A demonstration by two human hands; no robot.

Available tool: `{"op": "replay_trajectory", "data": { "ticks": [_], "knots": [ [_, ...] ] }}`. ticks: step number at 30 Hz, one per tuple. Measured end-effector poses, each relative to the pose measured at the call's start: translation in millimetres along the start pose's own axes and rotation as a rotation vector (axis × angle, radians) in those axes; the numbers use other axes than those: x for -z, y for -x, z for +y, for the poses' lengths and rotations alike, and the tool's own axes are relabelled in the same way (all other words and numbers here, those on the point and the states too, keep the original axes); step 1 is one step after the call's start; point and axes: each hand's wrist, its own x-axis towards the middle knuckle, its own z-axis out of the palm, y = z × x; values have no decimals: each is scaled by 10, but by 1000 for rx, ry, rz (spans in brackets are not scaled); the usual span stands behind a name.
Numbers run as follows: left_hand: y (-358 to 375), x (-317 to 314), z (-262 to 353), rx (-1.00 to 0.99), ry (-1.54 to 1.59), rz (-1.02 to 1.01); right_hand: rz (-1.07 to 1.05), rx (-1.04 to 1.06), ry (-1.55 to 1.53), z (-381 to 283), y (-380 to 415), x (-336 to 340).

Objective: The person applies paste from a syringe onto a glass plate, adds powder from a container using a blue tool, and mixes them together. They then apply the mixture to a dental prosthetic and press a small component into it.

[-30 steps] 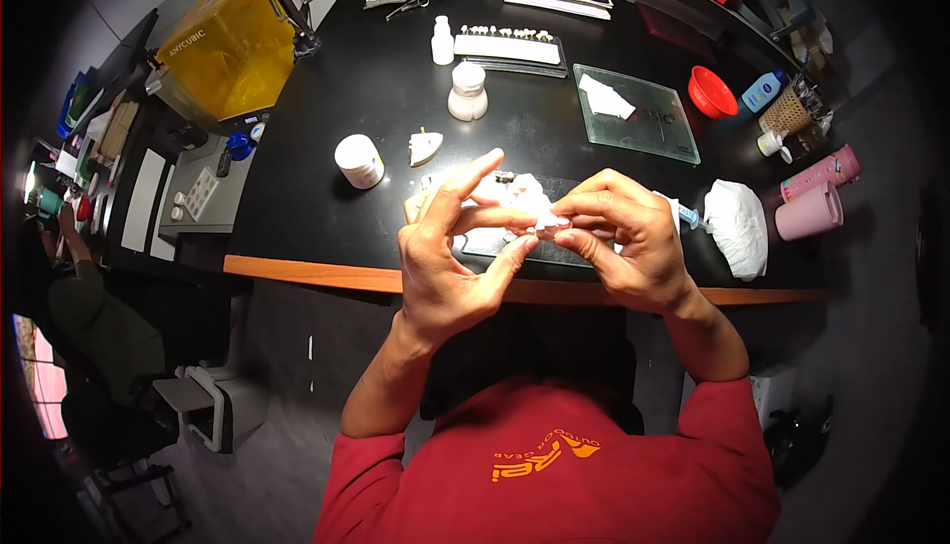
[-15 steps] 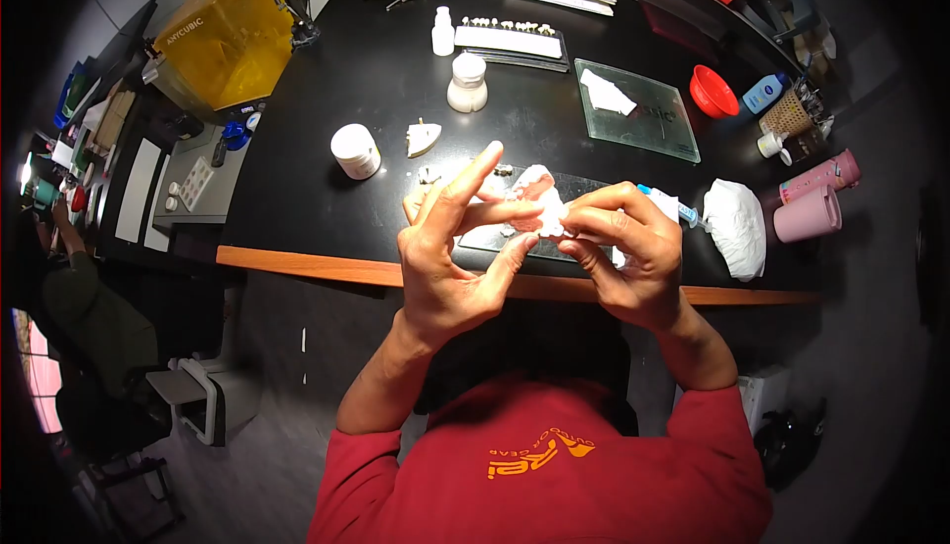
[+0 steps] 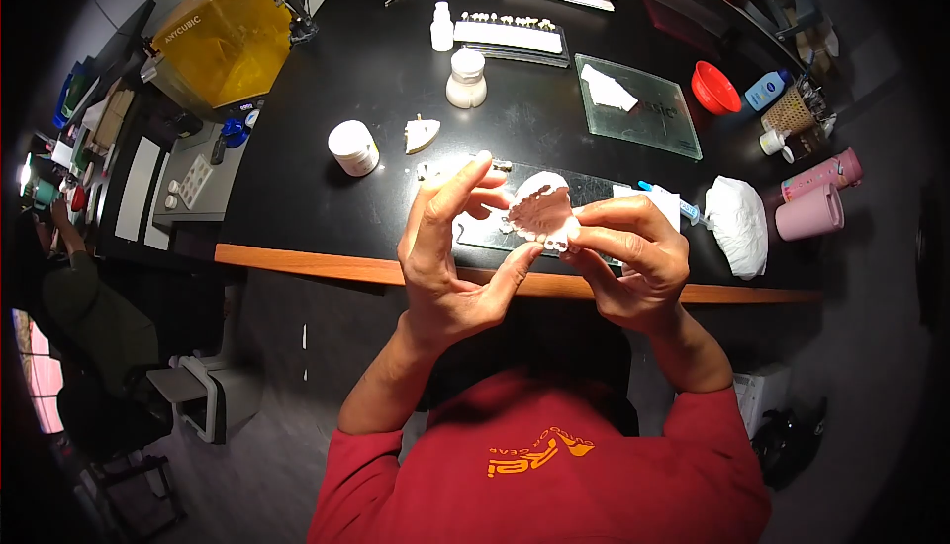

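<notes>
A pale dental cast [image 3: 541, 212] with a hollow, arched inner face is tilted up under the bright light. My right hand [image 3: 638, 257] pinches its right side between thumb and fingers. At its left, my left hand [image 3: 450, 247] is spread, fingers raised and apart; its thumb tip meets or nearly meets the cast's lower edge. Beneath the hands lies a dark glossy slab [image 3: 485, 231], partly covered by them. Small metallic pieces rest near the left fingers, too small to name. A smaller cast piece [image 3: 422, 135] sits farther back on the black table.
A white jar [image 3: 353, 148], a tooth-shaped container [image 3: 466, 79] and a small white bottle [image 3: 441, 27] stand behind. To the right are a glass plate [image 3: 643, 133], a red bowl [image 3: 714, 88], a white bag [image 3: 735, 227] and a pink cup [image 3: 809, 213]. Another person [image 3: 94, 311] sits far left.
My left fingers have drawn back from the cast's inner face to the left. The cast now shows its hollow side more fully, still in my right hand.
</notes>
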Motion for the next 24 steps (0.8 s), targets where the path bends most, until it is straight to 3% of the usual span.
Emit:
{"op": "replay_trajectory", "data": {
  "ticks": [5, 9, 12, 18, 20, 24],
  "knots": [
    [34, -10, -41, 36, 68, -33, 32, -181, -229, 2, 73, -39],
    [44, 49, -29, 12, -12, -116, 78, -397, -547, 6, 148, -76],
    [12, 90, 9, -31, -97, -110, 50, -453, -603, 55, 89, -11],
    [99, 591, -84, 39, -310, 172, 67, -467, -334, 411, -638, 513],
    [92, 805, -129, 104, -403, 242, 151, -344, -273, 711, -1047, 579],
    [92, 866, -212, 242, -176, 385, 169, -302, 43, 1491, -1912, 822]
  ]
}}
